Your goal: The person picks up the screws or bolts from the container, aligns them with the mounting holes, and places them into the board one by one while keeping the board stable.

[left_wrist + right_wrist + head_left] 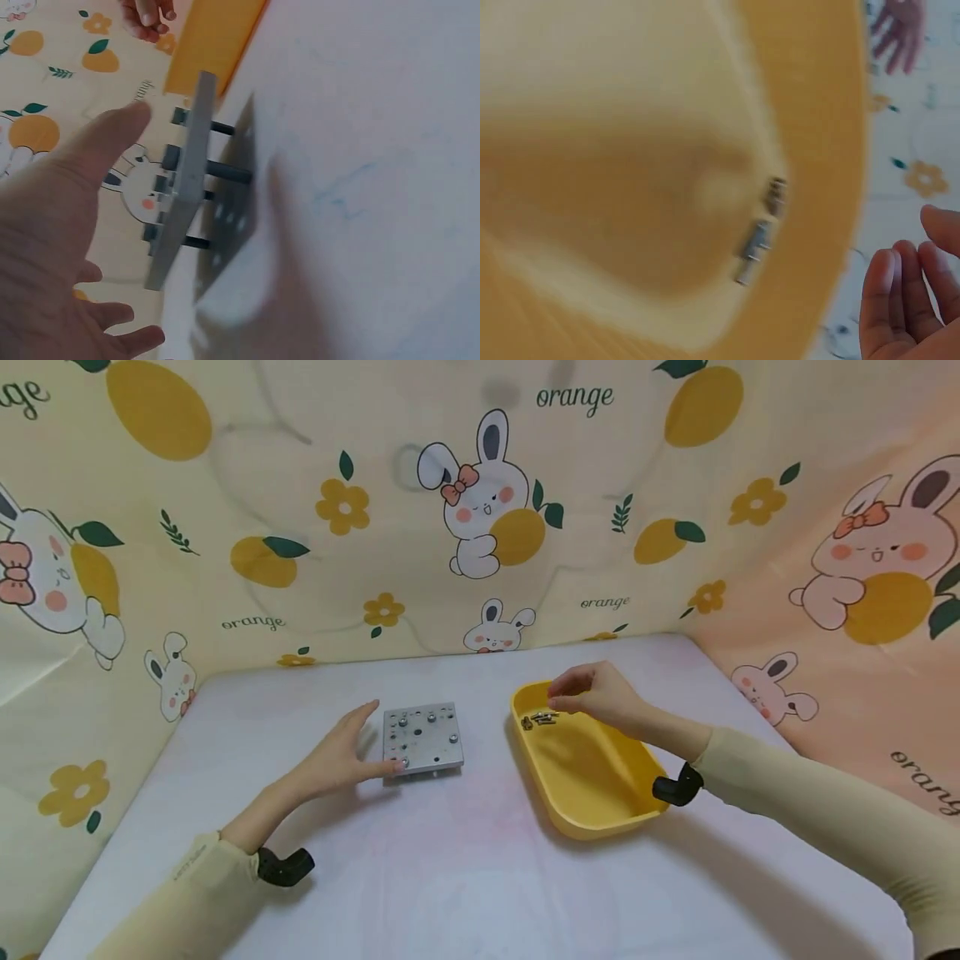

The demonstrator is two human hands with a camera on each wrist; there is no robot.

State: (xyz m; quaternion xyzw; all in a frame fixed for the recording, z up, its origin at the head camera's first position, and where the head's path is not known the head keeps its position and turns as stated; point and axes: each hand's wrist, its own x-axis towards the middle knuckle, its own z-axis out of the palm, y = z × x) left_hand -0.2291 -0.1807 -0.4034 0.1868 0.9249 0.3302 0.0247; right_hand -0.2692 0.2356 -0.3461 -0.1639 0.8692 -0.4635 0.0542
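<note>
A square grey metal plate (pixel 427 745) with several screws in its holes stands on the table, raised on the screw shanks under it. These screw shanks (pixel 229 171) show in the left wrist view. My left hand (pixel 341 756) spreads its fingers and thumb around the plate's left side, thumb tip at the near-left corner. Over the far end of a yellow tray (pixel 592 823), my right hand (pixel 603 697) hovers with fingers loosely bent and thumb apart, nothing visible between them. Several small metal screws (pixel 546 718) lie in the tray's far-left corner, below that hand.
A white cloth (pixel 450 893) covers the table. Behind and at both sides hangs a cream curtain (pixel 360 427) printed with rabbits and oranges. The tray's raised wall (pixel 528 768) faces the plate across a strip of cloth.
</note>
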